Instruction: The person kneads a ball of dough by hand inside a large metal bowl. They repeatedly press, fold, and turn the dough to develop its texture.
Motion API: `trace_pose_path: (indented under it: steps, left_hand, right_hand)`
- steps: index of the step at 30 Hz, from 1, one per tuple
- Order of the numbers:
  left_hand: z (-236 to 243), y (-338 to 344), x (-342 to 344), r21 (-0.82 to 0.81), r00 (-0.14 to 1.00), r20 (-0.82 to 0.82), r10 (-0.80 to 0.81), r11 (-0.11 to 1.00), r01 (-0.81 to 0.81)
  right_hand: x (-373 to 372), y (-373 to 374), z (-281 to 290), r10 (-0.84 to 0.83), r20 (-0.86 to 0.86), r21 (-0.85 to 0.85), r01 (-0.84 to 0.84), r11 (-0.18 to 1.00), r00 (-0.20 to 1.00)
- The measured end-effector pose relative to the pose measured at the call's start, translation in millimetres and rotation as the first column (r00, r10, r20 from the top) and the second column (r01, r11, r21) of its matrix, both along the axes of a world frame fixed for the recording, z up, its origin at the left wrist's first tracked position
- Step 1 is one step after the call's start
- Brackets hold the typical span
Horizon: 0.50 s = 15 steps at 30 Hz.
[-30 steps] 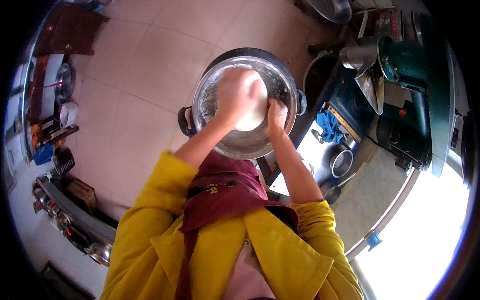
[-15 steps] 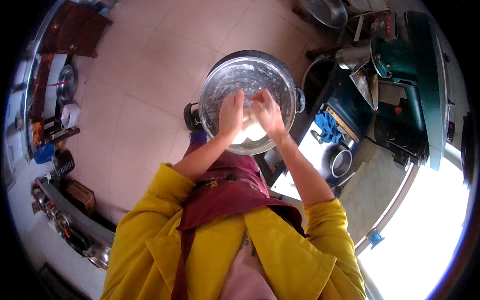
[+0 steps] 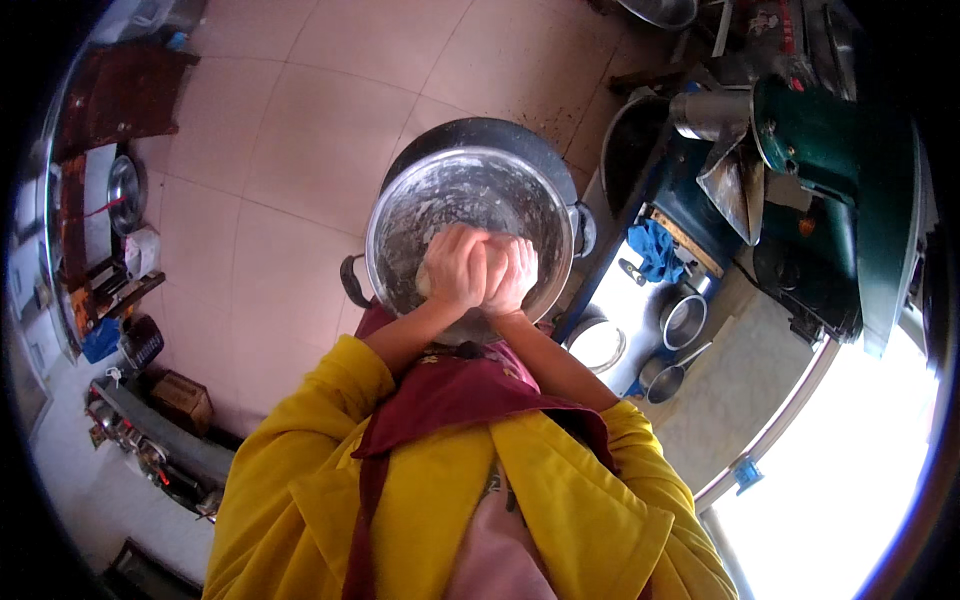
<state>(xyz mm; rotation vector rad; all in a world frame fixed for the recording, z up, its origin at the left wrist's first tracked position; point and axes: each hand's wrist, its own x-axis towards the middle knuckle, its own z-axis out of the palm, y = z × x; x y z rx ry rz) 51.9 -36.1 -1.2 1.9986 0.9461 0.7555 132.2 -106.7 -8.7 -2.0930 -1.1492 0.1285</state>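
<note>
The bowl (image 3: 470,180) is shiny silver with streaky white smears inside, and the bit of dough (image 3: 423,281) that shows is pale. Past the bowl's far edge is a black pot (image 3: 470,132). The jacket (image 3: 300,470) is bright yellow, the apron (image 3: 460,400) dark red, the shirt (image 3: 500,560) pink. The floor (image 3: 320,130) is pink, with thin dark lines making squares. A blue cloth (image 3: 655,252) lies near the far edge of the white table (image 3: 628,297), and the machine (image 3: 815,130) is dark green.

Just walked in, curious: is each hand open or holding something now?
Left hand: fingers curled, against pale dough in the metal bowl; grip can't be told.
Right hand: curled against the left; what lies beneath is hidden.
</note>
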Motion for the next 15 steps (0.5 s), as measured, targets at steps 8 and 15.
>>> trace_pose_path:
  steps: [8, 15]
  left_hand:
    - [-29, 52, 48, 0.049, 0.988, -0.151, -0.007, 0.999, 0.015]
    - [-31, 63, 61, 0.029, 0.986, -0.165, -0.010, 0.999, 0.015]
  right_hand:
    - [44, 46, -20, -0.048, -0.110, -0.208, 0.024, 0.978, 0.993]
    - [48, 51, -32, -0.147, -0.099, -0.241, 0.119, 0.963, 0.984]
